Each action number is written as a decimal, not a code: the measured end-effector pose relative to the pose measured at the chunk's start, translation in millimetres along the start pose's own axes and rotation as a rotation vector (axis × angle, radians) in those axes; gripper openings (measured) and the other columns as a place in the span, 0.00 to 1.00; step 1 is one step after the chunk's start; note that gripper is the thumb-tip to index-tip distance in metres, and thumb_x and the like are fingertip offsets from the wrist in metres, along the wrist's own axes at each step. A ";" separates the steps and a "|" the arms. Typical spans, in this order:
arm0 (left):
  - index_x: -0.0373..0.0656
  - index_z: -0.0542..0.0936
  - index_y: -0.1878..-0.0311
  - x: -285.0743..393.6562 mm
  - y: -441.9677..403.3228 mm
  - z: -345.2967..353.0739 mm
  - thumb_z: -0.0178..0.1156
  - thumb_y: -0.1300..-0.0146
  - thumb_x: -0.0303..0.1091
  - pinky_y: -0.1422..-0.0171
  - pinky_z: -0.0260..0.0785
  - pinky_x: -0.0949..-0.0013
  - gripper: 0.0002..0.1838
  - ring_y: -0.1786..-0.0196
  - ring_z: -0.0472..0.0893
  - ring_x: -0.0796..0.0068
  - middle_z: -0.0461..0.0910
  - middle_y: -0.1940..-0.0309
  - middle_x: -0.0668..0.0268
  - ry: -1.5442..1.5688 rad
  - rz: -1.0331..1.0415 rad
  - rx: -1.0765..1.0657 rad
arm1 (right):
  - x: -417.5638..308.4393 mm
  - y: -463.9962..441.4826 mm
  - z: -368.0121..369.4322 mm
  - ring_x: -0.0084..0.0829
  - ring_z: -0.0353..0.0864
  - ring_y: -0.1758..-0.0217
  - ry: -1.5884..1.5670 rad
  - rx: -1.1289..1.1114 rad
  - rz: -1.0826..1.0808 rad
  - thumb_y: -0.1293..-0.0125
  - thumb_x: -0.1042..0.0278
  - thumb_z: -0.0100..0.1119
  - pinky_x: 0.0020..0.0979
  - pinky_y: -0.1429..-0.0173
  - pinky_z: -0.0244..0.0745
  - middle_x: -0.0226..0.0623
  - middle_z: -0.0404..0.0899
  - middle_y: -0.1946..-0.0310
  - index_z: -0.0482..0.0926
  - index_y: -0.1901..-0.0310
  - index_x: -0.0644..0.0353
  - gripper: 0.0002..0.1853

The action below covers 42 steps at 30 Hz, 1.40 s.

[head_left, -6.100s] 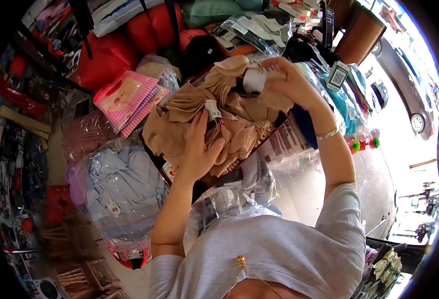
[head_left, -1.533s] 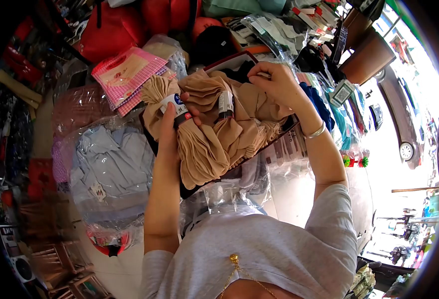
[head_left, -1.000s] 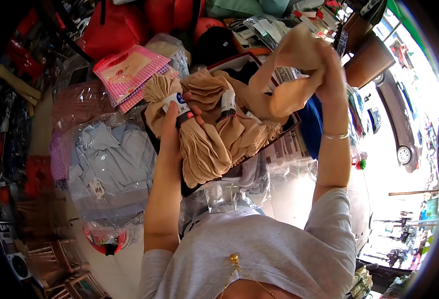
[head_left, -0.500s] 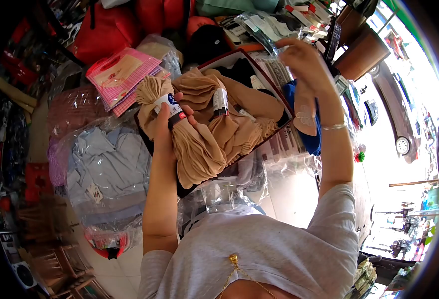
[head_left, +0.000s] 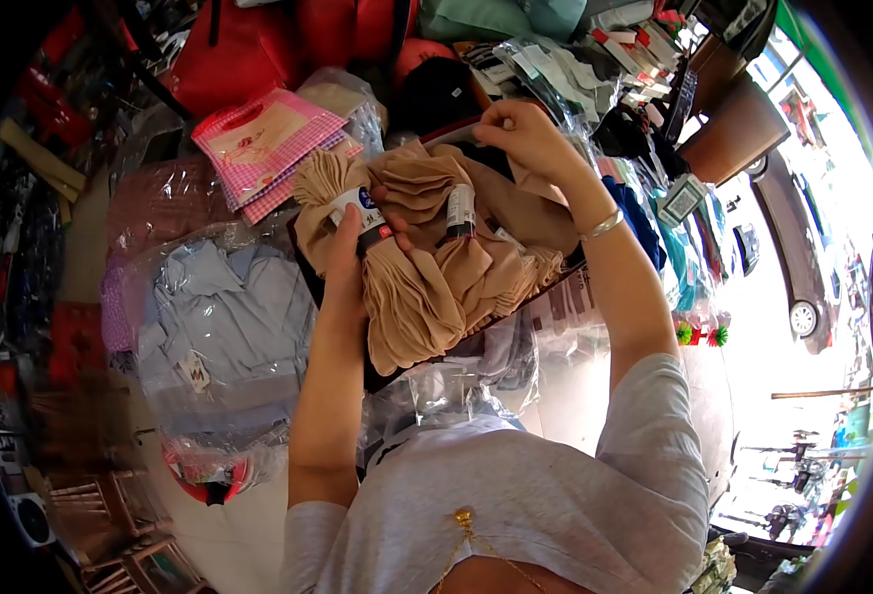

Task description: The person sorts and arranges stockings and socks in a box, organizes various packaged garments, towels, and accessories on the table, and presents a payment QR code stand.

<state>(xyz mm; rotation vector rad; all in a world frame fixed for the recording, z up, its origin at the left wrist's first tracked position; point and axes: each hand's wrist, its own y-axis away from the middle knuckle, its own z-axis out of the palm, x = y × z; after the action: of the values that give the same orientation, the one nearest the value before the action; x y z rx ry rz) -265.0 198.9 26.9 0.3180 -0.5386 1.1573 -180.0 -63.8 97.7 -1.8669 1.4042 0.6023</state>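
Note:
My left hand (head_left: 357,243) is wrapped round a banded bundle of tan socks (head_left: 411,307), thumb on its white and black paper band. Beside it, a second tan bundle with a white label (head_left: 460,208) lies in the dark red box (head_left: 456,127). Over the box's far right part is my right hand (head_left: 525,144), its fingers pinched together; tan fabric hangs below the palm, and its fingertips hold something I cannot make out. Loose tan fabric (head_left: 530,218) lies in the box below that hand.
Pink checked bags (head_left: 263,148) lie left of the box, and a plastic-wrapped light blue shirt (head_left: 223,297) nearer on the left. Red bags (head_left: 238,59) and a black cap (head_left: 436,94) stand behind. Packaged garments (head_left: 689,257) are on the right, beside a tag (head_left: 682,198).
My right hand lifted a tan piece up to the right, then came back over the box with its fingers closed. My left hand has kept its hold on the bundle.

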 end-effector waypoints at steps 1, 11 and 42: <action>0.44 0.65 0.40 0.4 0.1 0.9 0.46 0.30 0.50 0.65 0.77 0.66 0.23 0.68 0.79 0.72 0.77 0.67 0.62 -0.012 0.007 -0.004 | 0.1 0.3 0.9 0.40 0.81 0.67 0.002 -0.004 -0.002 0.46 0.54 0.64 0.35 0.61 0.74 0.44 0.81 0.71 0.82 0.66 0.58 0.15; 0.45 0.64 0.40 1.9 -2.0 1.6 0.46 0.30 0.51 0.65 0.77 0.68 0.24 0.67 0.79 0.73 0.76 0.67 0.63 -0.062 0.004 -0.006 | -48.7 42.3 16.6 0.29 0.77 0.67 0.075 -0.336 0.106 0.45 0.52 0.66 0.29 0.60 0.71 0.40 0.79 0.70 0.78 0.58 0.65 0.23; 0.43 0.66 0.42 0.7 0.6 2.6 0.47 0.31 0.51 0.68 0.77 0.70 0.23 0.69 0.79 0.73 0.76 0.68 0.62 -0.007 -0.001 0.014 | -41.4 44.7 -53.5 0.21 0.73 0.67 0.255 -0.203 0.104 0.34 0.61 0.54 0.25 0.62 0.72 0.33 0.76 0.70 0.73 0.47 0.59 0.17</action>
<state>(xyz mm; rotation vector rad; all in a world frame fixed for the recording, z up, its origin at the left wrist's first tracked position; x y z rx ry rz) -265.9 198.3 29.5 0.3348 -0.5363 1.1595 -237.7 -86.1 150.0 -2.0991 1.6649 0.5921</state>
